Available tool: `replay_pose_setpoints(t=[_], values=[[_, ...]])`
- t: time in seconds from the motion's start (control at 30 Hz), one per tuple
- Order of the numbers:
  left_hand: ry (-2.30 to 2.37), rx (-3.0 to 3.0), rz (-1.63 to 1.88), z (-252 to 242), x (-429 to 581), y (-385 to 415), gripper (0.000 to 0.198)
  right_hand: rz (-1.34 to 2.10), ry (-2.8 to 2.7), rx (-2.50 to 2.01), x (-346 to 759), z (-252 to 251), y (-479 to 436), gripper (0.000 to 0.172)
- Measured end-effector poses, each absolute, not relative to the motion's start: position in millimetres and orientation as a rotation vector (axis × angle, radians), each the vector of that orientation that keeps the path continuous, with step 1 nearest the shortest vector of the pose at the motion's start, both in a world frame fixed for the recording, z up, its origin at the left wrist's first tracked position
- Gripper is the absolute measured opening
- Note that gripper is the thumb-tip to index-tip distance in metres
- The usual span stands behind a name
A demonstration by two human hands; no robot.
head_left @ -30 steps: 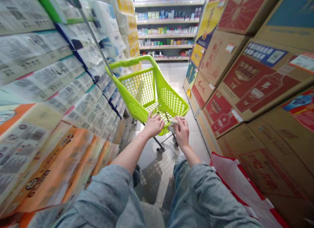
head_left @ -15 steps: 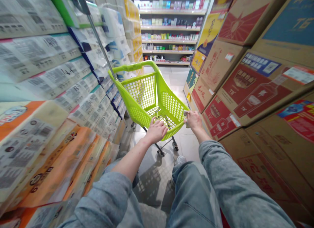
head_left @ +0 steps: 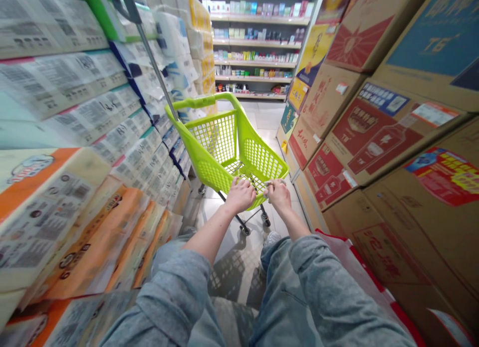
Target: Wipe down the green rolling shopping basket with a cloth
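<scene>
A lime-green plastic shopping cart (head_left: 205,170) on a metal frame with casters stands before me, with only its grid floor visible inside. My left hand (head_left: 240,194) rests on its near rim, fingers curled over the edge. Beside it, my right hand (head_left: 278,195) is closed around a small, pale, crumpled cloth (head_left: 269,184), at the right part of the same rim. Most of the cloth is hidden by the fingers. A grey metal pole (head_left: 157,70) rises at the cart's far left corner.
Stacked paper packs (head_left: 112,112) line the left side, with orange tissue packs (head_left: 93,237) closer to me. Cardboard cartons (head_left: 374,132) wall the right. Shelves of small goods (head_left: 258,43) stand at the aisle's end. A red-edged pale bag (head_left: 359,267) lies by my right arm.
My right hand has slid left along the rim with the cloth, closer to my left hand. The left hand stays on the rim. The red-edged bag has come into view at right.
</scene>
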State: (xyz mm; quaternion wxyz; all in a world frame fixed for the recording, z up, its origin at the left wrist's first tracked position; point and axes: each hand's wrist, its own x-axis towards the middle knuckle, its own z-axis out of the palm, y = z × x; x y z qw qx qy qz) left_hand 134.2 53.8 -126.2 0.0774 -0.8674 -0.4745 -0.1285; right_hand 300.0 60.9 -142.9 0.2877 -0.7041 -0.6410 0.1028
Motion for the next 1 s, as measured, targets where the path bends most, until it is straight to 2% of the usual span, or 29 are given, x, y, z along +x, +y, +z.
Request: replay_pose_setpoints(t=[0.17, 0.43, 0.63, 0.83, 0.9, 1.0], values=[[-1.428, -2.596, -0.396, -126, 126, 46, 0.029, 0.356, -1.741, -1.899, 287, -139, 46, 0.027], [-1.405, -2.609, -0.369, -125, 123, 35, 0.034, 0.544, -1.559, -2.183, 282, -132, 59, 0.027], [-1.354, -2.644, -0.405, -125, 143, 27, 0.037, 0.567, -1.388, -2.316, 289, -127, 65, 0.046], [-1.097, -2.796, -0.435, -124, 146, 29, 0.035, 0.539, -1.289, -2.336, 310, -126, 70, 0.057], [-1.016, -2.82, -0.417, -119, 133, 39, 0.038, 0.537, -1.311, -2.309, 322, -129, 75, 0.056], [-1.234, -2.68, -0.378, -108, 106, 62, 0.038, 0.54, -1.353, -2.289, 341, -134, 84, 0.05]])
